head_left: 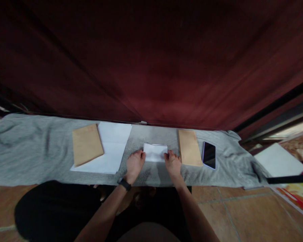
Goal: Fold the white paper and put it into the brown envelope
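Note:
A small folded white sheet of paper (155, 153) lies across the grey cloth in front of me. My left hand (135, 164), with a dark band on its wrist, pinches the sheet's left edge between thumb and curled fingers. At the opposite edge, my right hand (173, 164) grips the paper the same way. The undersides of the fingers are hidden. Close to the right hand sits a stack of brown envelopes (190, 148). Larger white sheets (113, 148) are left of my left hand, partly under another brown envelope pile (87, 144).
A phone (209, 155) with a dark screen rests right of the brown stack. The grey cloth (53, 134) covers a narrow surface against a dark red panel (151, 67). A white board (280, 161) and a colourful printed sheet (298, 198) are at far right, above floor tiles (242, 211).

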The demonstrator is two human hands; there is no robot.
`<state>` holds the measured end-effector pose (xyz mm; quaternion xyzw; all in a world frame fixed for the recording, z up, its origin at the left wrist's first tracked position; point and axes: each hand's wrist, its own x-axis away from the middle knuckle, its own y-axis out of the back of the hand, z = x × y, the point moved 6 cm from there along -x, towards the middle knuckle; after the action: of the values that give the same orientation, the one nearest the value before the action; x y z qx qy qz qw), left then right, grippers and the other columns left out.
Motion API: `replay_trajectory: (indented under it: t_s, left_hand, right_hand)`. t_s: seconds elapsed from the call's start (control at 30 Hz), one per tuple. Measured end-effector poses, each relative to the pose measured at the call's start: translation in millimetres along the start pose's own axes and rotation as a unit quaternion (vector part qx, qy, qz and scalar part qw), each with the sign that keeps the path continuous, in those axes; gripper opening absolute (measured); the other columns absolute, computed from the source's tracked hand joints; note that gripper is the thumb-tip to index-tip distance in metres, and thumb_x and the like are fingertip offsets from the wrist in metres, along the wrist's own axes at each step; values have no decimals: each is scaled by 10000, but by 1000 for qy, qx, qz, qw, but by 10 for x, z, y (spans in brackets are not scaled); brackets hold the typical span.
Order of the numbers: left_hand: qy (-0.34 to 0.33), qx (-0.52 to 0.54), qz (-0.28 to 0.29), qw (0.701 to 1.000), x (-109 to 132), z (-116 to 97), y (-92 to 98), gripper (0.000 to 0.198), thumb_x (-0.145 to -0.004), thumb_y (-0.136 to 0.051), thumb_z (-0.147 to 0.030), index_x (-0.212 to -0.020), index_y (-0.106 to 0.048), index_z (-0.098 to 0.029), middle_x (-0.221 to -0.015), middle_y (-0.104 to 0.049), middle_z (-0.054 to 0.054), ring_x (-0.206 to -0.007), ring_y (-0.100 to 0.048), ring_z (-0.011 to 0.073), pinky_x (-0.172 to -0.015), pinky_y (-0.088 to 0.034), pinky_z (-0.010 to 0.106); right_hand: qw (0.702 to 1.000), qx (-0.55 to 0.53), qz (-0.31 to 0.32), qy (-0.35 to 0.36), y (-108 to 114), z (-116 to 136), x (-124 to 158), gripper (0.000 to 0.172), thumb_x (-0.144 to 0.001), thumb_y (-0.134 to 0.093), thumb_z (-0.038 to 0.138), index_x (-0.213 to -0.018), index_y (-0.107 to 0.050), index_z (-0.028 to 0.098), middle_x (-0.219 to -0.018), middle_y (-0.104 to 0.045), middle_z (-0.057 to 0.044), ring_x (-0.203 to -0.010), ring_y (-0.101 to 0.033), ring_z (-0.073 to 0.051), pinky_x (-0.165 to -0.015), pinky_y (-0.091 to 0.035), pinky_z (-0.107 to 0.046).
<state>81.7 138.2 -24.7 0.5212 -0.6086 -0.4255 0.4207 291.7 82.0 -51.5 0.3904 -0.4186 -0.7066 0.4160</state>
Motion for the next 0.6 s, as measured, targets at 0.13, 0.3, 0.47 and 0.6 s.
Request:
replay_trajectory:
  t_s: [0.13,0.3,0.47,0.6]
  left_hand:
    - [7,-16,10,1000,-47,-8,-18,327,-995,-445,-378,-1030,-709,-188,-895,-757,117,-880,-721,251,-739,-476,299]
    - [11,-26,11,1000,-74,-32,-15,334,-997,-434,-386,-1043,-703,-193,-893,-757,120,-883,-723,250,-748,-490,300]
    - [20,-26,24,999,-88,-44,-22,328,-993,-435,-386,-1038,-698,-195,-898,-756,122,-882,-724,252,-759,-497,308]
    - [14,-32,11,999,-88,-55,-12,344,-1002,-414,-387,-1060,-692,-192,-920,-756,124,-880,-725,260,-762,-502,320]
  right_hand:
    - [1000,25,7,-7,9,24,-46,226,-1000,-488,330,-1081,-632,176,-882,-748,-133,-860,-712,-262,-805,-460,-339]
    - [999,48,5,3,25,57,-76,198,-994,-508,321,-1071,-622,179,-891,-750,-137,-857,-710,-268,-805,-449,-353]
    - [998,49,25,-10,4,52,-95,214,-1002,-499,328,-1076,-623,170,-912,-745,-141,-879,-709,-278,-814,-438,-363]
    - [998,53,19,-16,-3,59,-89,230,-1013,-470,328,-1081,-617,163,-918,-740,-144,-876,-703,-282,-819,-434,-372]
